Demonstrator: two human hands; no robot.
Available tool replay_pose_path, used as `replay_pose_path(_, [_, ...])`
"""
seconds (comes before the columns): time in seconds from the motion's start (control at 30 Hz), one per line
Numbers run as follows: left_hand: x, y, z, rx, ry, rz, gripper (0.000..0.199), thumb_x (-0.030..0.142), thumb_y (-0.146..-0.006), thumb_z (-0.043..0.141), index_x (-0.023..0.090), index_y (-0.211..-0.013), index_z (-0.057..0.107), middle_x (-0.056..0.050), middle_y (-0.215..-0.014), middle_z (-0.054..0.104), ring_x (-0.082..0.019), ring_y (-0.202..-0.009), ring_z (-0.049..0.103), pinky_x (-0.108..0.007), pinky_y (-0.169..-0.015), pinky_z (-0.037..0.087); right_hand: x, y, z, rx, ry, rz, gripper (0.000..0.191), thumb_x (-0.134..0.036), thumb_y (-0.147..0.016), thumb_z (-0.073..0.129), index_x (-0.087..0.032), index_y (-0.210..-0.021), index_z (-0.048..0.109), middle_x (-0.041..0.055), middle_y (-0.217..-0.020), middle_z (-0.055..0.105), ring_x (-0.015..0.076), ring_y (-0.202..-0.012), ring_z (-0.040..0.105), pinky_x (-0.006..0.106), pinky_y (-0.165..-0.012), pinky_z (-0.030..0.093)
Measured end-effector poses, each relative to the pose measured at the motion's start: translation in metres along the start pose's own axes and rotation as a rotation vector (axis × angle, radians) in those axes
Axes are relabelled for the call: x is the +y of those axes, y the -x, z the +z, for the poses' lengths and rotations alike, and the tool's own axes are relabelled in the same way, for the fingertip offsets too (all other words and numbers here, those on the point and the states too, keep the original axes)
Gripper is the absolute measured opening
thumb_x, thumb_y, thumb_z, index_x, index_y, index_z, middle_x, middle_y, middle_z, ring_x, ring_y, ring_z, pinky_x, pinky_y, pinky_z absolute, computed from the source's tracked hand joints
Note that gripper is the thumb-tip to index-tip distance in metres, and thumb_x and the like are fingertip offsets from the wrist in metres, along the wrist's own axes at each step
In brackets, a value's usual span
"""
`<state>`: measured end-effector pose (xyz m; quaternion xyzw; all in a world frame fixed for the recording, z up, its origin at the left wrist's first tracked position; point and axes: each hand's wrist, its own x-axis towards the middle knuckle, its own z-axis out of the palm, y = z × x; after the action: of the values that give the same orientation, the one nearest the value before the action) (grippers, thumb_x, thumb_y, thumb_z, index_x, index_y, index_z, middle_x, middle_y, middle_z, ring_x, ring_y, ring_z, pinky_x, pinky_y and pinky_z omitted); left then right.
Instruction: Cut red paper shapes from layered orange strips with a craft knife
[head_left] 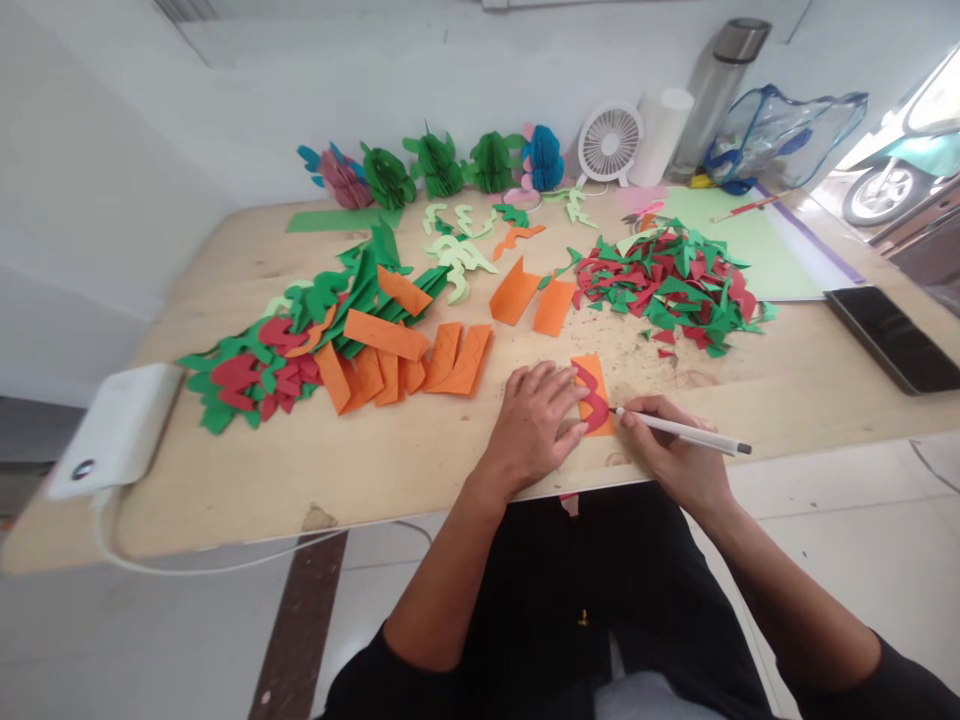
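My left hand (534, 420) lies flat with its fingers over a red paper cutout (594, 398), pressing it onto an orange paper piece (602, 428) near the table's front edge. The cutout has a wavy, scalloped outline. In my right hand (679, 455) is a white pen (686, 432), its tip at the cutout's right edge on the orange paper. Folded orange pieces (466, 360), some with drawn curved lines, lie to the left. Two more folded orange papers (515, 292) stand just beyond my hands.
Red and green scraps (675, 280) are heaped at right, near a phone (896, 338). Green and red cutouts (247, 375) spread at left beside a white power bank (124, 430) with a cable. Paper figures (439, 165), a small fan (610, 145) and a bottle (720, 90) line the wall.
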<state>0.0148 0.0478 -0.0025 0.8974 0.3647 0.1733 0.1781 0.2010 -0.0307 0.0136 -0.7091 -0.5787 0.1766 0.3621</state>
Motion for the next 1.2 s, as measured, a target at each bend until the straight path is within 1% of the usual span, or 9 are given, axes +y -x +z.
replay_pose_path(0.27, [0.0007, 0.0003, 0.0001, 0.000, 0.000, -0.010, 0.033, 0.036, -0.091, 0.058, 0.025, -0.122, 0.064, -0.003, -0.142, 0.056, -0.029, -0.137, 0.041, -0.050, -0.116, 0.026, -0.0006, 0.0026, -0.0004, -0.008, 0.001, 0.019, 0.022, -0.044, -0.085, 0.059, -0.024, -0.082, 0.067, 0.0017, -0.071, 0.072, 0.0159, -0.055, 0.061, 0.028, -0.054, 0.045])
replay_pose_path(0.6, [-0.0004, 0.0008, 0.0012, 0.007, -0.008, 0.001, 0.034, 0.036, -0.091, 0.058, 0.025, -0.123, 0.063, -0.003, -0.142, 0.056, -0.029, -0.136, 0.041, -0.050, -0.115, 0.026, -0.0023, 0.0055, -0.0016, -0.004, -0.012, 0.018, 0.022, -0.044, -0.086, 0.059, -0.024, -0.082, 0.067, 0.0020, -0.074, 0.074, 0.0171, -0.060, 0.064, 0.029, -0.057, 0.047])
replay_pose_path(0.77, [-0.0005, 0.0009, 0.0019, 0.016, -0.009, 0.001, 0.033, 0.037, -0.091, 0.058, 0.025, -0.122, 0.064, -0.003, -0.142, 0.056, -0.029, -0.136, 0.041, -0.050, -0.115, 0.027, -0.0017, 0.0065, -0.0014, -0.001, -0.004, 0.018, 0.022, -0.044, -0.086, 0.059, -0.024, -0.081, 0.067, 0.0017, -0.072, 0.073, 0.0169, -0.058, 0.063, 0.029, -0.056, 0.046])
replay_pose_path(1.03, [-0.0014, 0.0007, 0.0031, 0.024, -0.013, 0.010, 0.034, 0.036, -0.091, 0.059, 0.025, -0.123, 0.064, -0.003, -0.142, 0.057, -0.029, -0.136, 0.042, -0.049, -0.116, 0.026, -0.0029, 0.0072, -0.0012, 0.000, -0.010, 0.034, 0.022, -0.044, -0.085, 0.059, -0.024, -0.081, 0.067, 0.0022, -0.075, 0.074, 0.0184, -0.063, 0.065, 0.031, -0.061, 0.047])
replay_pose_path(1.2, [-0.0018, 0.0012, 0.0034, 0.019, -0.014, 0.006, 0.034, 0.036, -0.092, 0.058, 0.025, -0.123, 0.063, -0.003, -0.143, 0.056, -0.029, -0.137, 0.041, -0.049, -0.116, 0.025, -0.0044, 0.0081, -0.0012, -0.005, -0.004, 0.040, 0.022, -0.044, -0.085, 0.059, -0.024, -0.080, 0.067, 0.0021, -0.073, 0.073, 0.0181, -0.060, 0.064, 0.030, -0.059, 0.046])
